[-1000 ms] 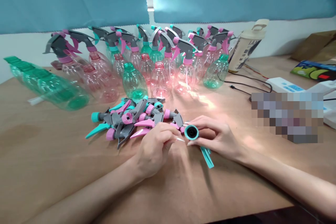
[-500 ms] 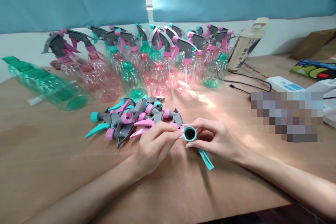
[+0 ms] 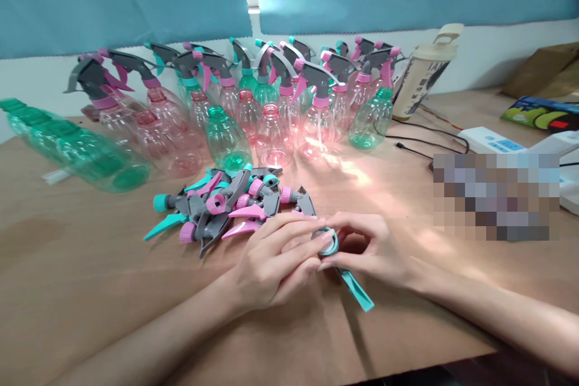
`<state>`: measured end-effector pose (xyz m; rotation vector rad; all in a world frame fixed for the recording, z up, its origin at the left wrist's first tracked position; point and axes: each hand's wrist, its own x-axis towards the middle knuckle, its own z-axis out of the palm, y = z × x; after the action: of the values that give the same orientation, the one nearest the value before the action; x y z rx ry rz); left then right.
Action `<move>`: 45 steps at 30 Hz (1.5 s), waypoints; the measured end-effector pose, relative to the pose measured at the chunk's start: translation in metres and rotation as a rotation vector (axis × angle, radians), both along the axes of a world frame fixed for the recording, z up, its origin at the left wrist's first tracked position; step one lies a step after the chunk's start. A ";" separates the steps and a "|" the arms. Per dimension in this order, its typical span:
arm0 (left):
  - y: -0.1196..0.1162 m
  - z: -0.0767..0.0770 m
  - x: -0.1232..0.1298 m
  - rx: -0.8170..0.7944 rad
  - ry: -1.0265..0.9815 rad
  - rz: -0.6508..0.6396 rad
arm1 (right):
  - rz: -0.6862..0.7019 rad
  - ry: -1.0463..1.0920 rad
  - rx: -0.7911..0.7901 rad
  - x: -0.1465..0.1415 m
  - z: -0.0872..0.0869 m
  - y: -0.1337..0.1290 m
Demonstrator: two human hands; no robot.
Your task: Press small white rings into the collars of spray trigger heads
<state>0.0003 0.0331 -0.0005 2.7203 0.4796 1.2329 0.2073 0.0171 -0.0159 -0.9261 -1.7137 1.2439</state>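
Note:
My right hand (image 3: 377,247) grips a trigger spray head with a turquoise trigger (image 3: 358,292) between thumb and fingers. Its turquoise collar faces me, open end up. A small whitish disc, like a gasket (image 3: 327,247), lies in the mouth of that collar. My left hand (image 3: 271,262) has its fingers bent together, with fingertips pressed on the disc at the collar; they partly cover it. Just beyond my left hand, loose spray heads (image 3: 217,211) in grey, pink and turquoise lie in a pile.
Behind the pile stand several pink and green bottles, such as a clear pink bottle (image 3: 270,139), many with spray heads fitted. Stacked green bottles (image 3: 90,151) lean at left. A cream tumbler (image 3: 420,75), black cable (image 3: 411,154) and white power strip (image 3: 491,142) are at right.
My left hand has moved over the collar from its left side, and its fingers now press the whitish disc in the mouth. The collar was open and dark inside before.

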 end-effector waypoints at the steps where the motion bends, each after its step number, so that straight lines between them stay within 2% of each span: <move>1: 0.000 0.001 0.000 0.001 -0.001 -0.009 | 0.001 0.003 -0.002 0.000 0.000 0.000; 10: 0.000 0.003 -0.001 -0.025 -0.081 0.058 | -0.010 0.025 -0.020 -0.001 0.000 0.000; 21: 0.000 0.001 0.001 0.062 -0.082 -0.018 | 0.011 0.021 0.027 0.000 0.000 0.000; 25: -0.002 -0.001 0.002 0.039 -0.060 -0.052 | 0.024 0.014 0.054 -0.001 0.002 0.000; 37: -0.003 -0.004 0.003 0.058 -0.020 -0.029 | 0.064 -0.023 0.128 0.000 -0.001 0.000; 45: -0.004 0.000 0.004 0.008 -0.022 -0.041 | 0.054 -0.011 0.195 0.000 0.000 0.000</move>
<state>0.0046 0.0291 -0.0008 2.7060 0.4152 1.2559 0.2074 0.0167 -0.0159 -0.7763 -1.8423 1.0849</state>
